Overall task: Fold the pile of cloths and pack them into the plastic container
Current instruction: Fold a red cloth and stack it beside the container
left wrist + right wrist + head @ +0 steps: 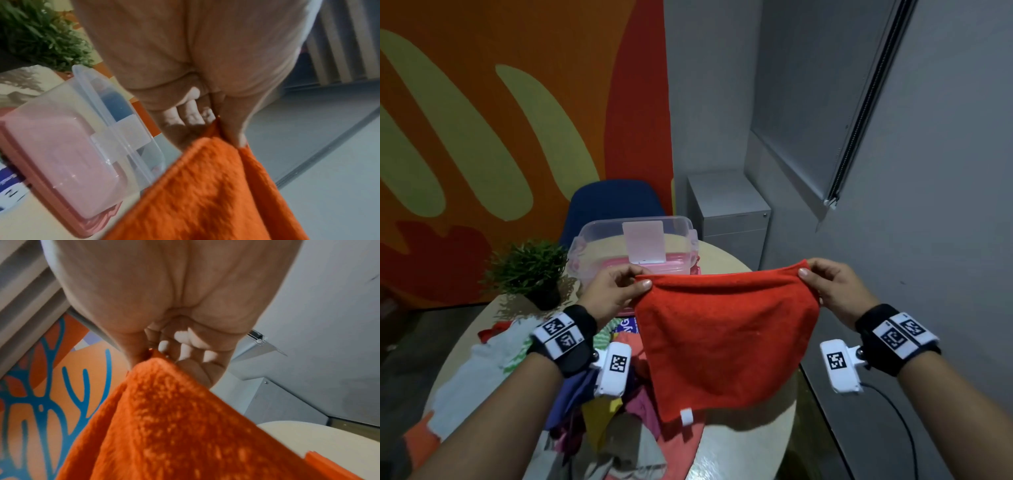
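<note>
While the red cloth [726,335] hangs in the air above the desk [743,442], the left hand [613,291] and right hand [835,291] each pinch one top corner between thumb and curled fingers, so its upper edge runs left to right between them. The plastic container [633,246] lies beyond the cloth, nearer the left hand; the pile of cloths [592,404] lies beneath that arm.

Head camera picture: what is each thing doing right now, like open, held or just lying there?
red cloth: held up, hanging, doubled over.
left hand: pinches one top corner.
right hand: pinches the other.
plastic container: open, no lid on.
pile of cloths: unfolded on table.
potted plant: upright.
</note>
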Action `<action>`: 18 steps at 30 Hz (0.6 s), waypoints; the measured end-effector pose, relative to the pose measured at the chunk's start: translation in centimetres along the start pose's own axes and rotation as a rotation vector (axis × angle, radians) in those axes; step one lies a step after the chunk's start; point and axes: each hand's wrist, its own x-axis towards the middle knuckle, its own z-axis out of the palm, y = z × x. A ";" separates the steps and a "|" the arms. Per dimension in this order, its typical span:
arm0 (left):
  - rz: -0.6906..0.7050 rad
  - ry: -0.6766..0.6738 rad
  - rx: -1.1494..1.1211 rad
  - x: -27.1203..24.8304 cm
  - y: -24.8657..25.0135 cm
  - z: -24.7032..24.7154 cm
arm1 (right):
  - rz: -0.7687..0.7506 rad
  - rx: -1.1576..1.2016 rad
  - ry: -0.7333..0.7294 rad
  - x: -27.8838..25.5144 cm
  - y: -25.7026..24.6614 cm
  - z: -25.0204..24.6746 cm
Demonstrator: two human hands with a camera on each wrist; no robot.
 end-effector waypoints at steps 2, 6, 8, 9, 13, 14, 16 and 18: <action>-0.017 0.063 0.075 1.3 -1.9 0.8 | 0.040 -0.045 0.059 0.2 1.5 0.3; -0.051 0.091 0.323 3.0 -7.3 3.0 | 0.129 -0.218 0.081 -0.1 5.8 0.8; -0.082 0.099 0.407 2.7 -9.3 3.9 | 0.191 -0.284 0.088 -0.7 8.2 0.7; -0.092 0.114 0.438 2.4 -10.1 4.3 | 0.216 -0.304 0.092 -1.1 9.2 0.6; -0.108 0.214 0.520 1.5 -12.0 3.9 | 0.248 -0.299 0.107 -2.5 11.1 0.7; -0.094 0.220 0.525 1.4 -12.1 3.7 | 0.250 -0.293 0.096 -2.8 11.1 0.7; -0.079 0.211 0.532 1.3 -12.1 3.4 | 0.251 -0.313 0.065 -3.0 11.3 0.5; -0.103 0.204 0.527 1.1 -12.1 3.3 | 0.270 -0.357 0.030 -2.9 11.4 0.2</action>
